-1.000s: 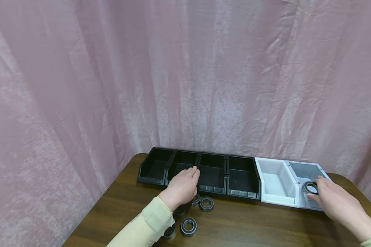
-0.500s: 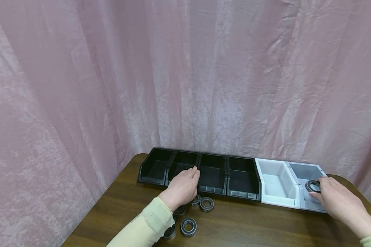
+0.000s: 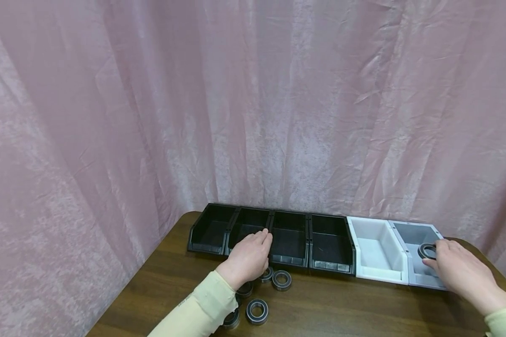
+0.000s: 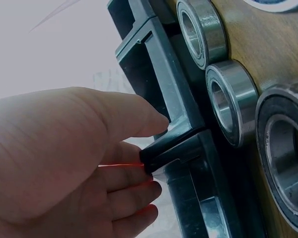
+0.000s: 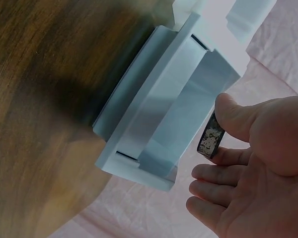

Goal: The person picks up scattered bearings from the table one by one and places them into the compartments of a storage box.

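Note:
My right hand point(image 3: 464, 269) pinches a ball bearing point(image 5: 210, 141) between thumb and index finger, its other fingers spread. The bearing is held over the grey bin point(image 3: 414, 229), at the right end of the row. My left hand point(image 3: 246, 257) is at the black bins point(image 3: 287, 257), gripping the wall between two of them. In the left wrist view its thumb point(image 4: 151, 116) lies on one side of that wall and the fingers on the other. Several more bearings, among them a bearing point(image 3: 257, 320) and a second bearing point(image 3: 281, 287), lie on the table beside the left forearm, partly hidden by it.
A white bin point(image 3: 379, 272) stands between the black bins and the grey one. The bins form one row along the back of the brown wooden table point(image 3: 329, 304). A pink curtain point(image 3: 278, 103) hangs behind and at the left.
My right hand has moved slightly right with the bearing, which stays over the grey bin. The left hand has stayed at the black bins' wall.

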A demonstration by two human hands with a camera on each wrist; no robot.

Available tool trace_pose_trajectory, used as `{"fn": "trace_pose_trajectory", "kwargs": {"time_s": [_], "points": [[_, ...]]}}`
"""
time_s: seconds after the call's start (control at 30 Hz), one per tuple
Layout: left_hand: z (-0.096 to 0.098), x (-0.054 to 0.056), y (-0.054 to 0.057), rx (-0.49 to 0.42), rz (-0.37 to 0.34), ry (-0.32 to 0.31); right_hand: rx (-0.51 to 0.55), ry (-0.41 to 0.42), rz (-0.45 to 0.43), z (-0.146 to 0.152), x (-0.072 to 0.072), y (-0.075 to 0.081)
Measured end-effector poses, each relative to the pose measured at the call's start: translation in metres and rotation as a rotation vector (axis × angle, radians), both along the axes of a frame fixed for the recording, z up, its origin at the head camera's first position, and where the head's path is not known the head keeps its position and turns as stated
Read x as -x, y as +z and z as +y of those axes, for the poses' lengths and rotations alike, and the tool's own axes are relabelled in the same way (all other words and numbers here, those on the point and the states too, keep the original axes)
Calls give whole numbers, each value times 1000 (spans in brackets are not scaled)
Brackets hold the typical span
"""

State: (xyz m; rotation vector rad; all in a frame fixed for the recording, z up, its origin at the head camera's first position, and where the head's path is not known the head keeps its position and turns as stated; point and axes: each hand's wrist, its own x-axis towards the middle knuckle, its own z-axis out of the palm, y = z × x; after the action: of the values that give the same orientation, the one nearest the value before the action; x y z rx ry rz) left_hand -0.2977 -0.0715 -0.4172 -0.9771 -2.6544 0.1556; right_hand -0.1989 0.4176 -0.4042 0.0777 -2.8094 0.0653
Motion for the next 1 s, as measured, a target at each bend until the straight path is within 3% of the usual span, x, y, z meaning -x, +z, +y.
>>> {"fn": "trace_pose_trajectory", "kwargs": {"time_s": [0.4,0.7,1.0], "points": [[0,1,-1,-9,-2,1,2,-44,-64,7,8,-4],[-1,1,-1,-8,4,-2,-17,-21,-27,7,11,-7],[0,3,-3,-5,-6,3,-42,20,-28,8,15,-22]]}}
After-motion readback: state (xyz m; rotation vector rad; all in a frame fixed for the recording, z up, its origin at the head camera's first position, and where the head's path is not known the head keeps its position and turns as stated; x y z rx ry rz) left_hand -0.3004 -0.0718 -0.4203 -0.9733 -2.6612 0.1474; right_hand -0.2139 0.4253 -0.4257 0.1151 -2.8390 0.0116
